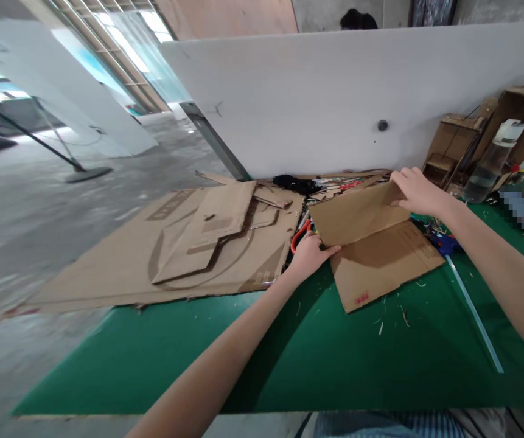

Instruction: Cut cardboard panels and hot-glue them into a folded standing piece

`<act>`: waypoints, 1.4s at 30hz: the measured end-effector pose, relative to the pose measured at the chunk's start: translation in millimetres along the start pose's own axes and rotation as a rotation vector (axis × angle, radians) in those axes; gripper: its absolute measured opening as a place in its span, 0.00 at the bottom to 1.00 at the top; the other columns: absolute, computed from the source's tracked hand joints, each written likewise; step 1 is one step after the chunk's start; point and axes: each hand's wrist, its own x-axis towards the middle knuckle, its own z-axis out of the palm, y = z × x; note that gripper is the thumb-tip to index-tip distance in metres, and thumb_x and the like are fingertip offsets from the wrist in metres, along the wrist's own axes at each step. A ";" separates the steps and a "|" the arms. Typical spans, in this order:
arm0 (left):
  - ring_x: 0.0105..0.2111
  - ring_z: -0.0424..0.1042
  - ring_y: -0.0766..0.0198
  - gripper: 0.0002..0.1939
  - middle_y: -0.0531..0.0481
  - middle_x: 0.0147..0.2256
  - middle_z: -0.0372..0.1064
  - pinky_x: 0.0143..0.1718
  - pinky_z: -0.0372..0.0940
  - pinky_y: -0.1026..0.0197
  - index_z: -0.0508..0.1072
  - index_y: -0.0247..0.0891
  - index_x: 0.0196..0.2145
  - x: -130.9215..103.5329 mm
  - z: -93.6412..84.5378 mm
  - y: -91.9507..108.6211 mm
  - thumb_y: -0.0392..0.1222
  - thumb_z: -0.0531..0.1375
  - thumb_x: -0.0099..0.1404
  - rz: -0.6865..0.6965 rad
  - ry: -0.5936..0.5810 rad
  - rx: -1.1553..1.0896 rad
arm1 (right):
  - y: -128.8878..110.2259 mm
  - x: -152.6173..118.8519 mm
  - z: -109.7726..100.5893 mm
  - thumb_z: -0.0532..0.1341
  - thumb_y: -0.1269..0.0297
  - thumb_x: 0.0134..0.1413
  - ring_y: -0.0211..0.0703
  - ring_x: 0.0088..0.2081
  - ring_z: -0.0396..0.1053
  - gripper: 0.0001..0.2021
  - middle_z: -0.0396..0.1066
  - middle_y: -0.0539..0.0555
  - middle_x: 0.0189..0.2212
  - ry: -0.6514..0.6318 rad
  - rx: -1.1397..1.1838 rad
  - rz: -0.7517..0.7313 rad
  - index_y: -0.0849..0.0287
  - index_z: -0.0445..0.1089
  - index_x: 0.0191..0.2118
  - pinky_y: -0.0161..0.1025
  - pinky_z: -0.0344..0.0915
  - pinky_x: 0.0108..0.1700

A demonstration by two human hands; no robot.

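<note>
We see creased cardboard (387,258) on the green table (165,359), 3 o'clock in view. Right hand (414,191) – thumb and fingers clamped on the raised flap's 2 o'clock corner. Left hand (308,260) – thumb at the crease's 9 o'clock end; we can't tell whether the fingers close underneath. Orange handle (294,242), its 11 o'clock; translucent rod (474,313), cardboard's 4 o'clock.

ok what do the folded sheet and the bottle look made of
The folded sheet looks like matte cardboard: brown, stiff, with a creased flap and red print. The bottle seems smooth, clear plastic, since it is see-through, though glass is possible.
</note>
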 end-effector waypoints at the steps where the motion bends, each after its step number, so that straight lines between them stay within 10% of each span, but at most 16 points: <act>1: 0.46 0.71 0.49 0.13 0.42 0.36 0.75 0.48 0.67 0.51 0.77 0.38 0.31 0.7 -0.8 -0.1 0.50 0.65 0.53 0.006 -0.005 -0.011 | -1.0 -0.9 0.9 0.59 0.57 0.54 0.59 0.46 0.59 0.19 0.62 0.62 0.43 0.013 -0.022 0.002 0.58 0.59 0.49 0.52 0.61 0.47; 9: 0.50 0.70 0.49 0.25 0.43 0.49 0.73 0.51 0.66 0.51 0.74 0.35 0.46 10.6 -22.5 4.0 0.52 0.63 0.54 0.072 -0.073 -0.212 | -7.3 -1.2 3.2 0.60 0.57 0.55 0.60 0.48 0.59 0.20 0.61 0.62 0.44 0.031 -0.062 0.050 0.59 0.58 0.50 0.53 0.62 0.48; 27: 0.49 0.69 0.50 0.19 0.42 0.47 0.72 0.49 0.64 0.53 0.71 0.36 0.46 0.8 -40.9 1.4 0.46 0.57 0.60 0.263 -0.178 0.189 | -13.2 -4.1 -0.5 0.61 0.59 0.54 0.61 0.49 0.58 0.20 0.59 0.62 0.45 0.019 -0.026 0.109 0.58 0.58 0.50 0.52 0.66 0.42; 33: 0.42 0.73 0.55 0.13 0.47 0.39 0.76 0.43 0.65 0.58 0.72 0.41 0.42 -3.1 -57.5 -4.1 0.43 0.52 0.63 0.157 -0.196 0.327 | -11.2 -5.2 1.8 0.61 0.58 0.53 0.60 0.50 0.58 0.20 0.59 0.61 0.45 0.029 0.002 0.121 0.56 0.58 0.50 0.52 0.66 0.42; 42: 0.47 0.70 0.45 0.22 0.35 0.46 0.69 0.42 0.67 0.49 0.68 0.37 0.50 2.5 -27.3 11.7 0.52 0.50 0.64 -0.124 -0.095 0.604 | -12.3 -7.5 0.8 0.62 0.59 0.53 0.60 0.48 0.59 0.20 0.60 0.61 0.44 0.048 -0.055 0.094 0.58 0.58 0.49 0.53 0.67 0.43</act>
